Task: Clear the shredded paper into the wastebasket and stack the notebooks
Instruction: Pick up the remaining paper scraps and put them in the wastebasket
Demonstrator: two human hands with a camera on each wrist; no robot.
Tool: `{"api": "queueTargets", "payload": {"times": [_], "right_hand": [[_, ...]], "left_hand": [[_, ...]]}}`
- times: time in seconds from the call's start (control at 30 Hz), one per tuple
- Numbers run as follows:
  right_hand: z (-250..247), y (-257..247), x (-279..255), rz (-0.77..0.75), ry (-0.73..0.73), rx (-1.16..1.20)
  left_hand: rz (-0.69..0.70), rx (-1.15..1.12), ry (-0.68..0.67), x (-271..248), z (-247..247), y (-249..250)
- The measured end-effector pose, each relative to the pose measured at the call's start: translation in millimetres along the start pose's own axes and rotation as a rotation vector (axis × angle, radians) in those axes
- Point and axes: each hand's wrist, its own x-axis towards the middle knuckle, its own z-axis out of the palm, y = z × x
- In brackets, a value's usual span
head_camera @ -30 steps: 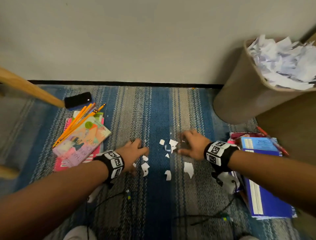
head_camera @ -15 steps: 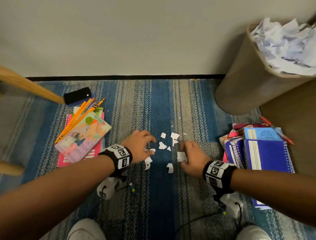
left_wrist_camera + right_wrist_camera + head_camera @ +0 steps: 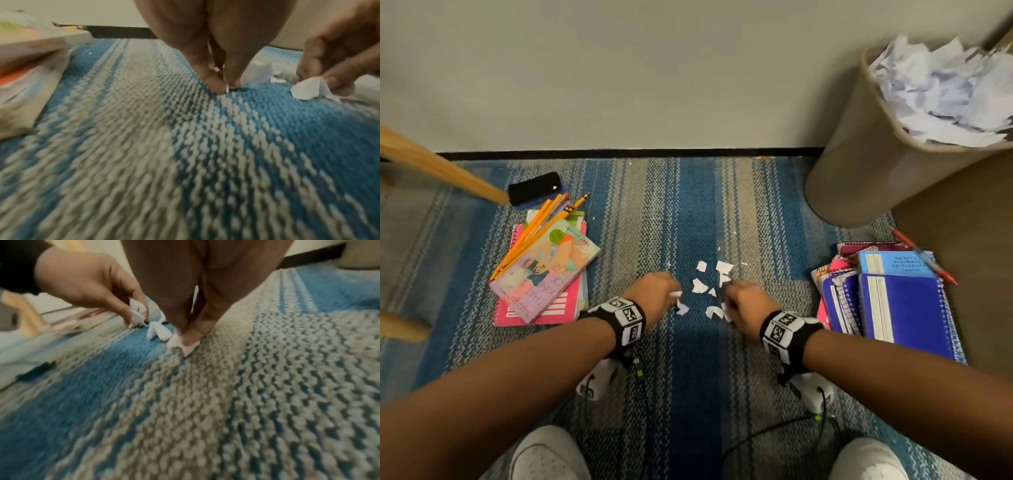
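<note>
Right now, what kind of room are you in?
Probably a study or office corner, on the floor: a striped rug, a wastebasket heaped with paper, piled notebooks and pencils beside a wooden leg.

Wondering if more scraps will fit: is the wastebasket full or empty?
Full. The wastebasket holds crumpled white paper heaped above its rim.

I'm crouched on a blue-and-grey striped woven carpet [image 3: 688,212] in a study or office corner: tan wastebasket [image 3: 859,164] (brimming with paper), spiral-bound notebooks [image 3: 900,308], yellow pencils [image 3: 541,226], light wooden furniture leg [image 3: 441,171].
</note>
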Motion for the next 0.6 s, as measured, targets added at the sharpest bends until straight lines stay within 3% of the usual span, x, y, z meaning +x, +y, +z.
{"api": "queueTargets", "payload": {"times": [0.17,0.37,0.47,0.53,0.6], "right_hand": [[-13.6,12.9,2.8,0.067,0.092,0.104],[-0.5,5.6,-3.4,-0.261,-0.076,-0.385],[11.3,8.5,-8.1,-0.316,-0.111,-0.447],[6.5,17.4,-9.1,-0.418,-0.026,-0.437],[-9.1,25.0,-8.2,-0.413,-0.085,-0.440]], "left_hand": [[-0.119,-0.011,-0.016,20.4,-5.8,16.9],[-0.035,0.059,-0.139,29.8,-0.3,32.1],[0.023,0.154,-0.142,29.7,5.6,32.0],[-0.007,0.195,-0.115,28.1,8.6,34.2],[-0.031,0.139,-0.070,28.8,8.5,36.7]]}}
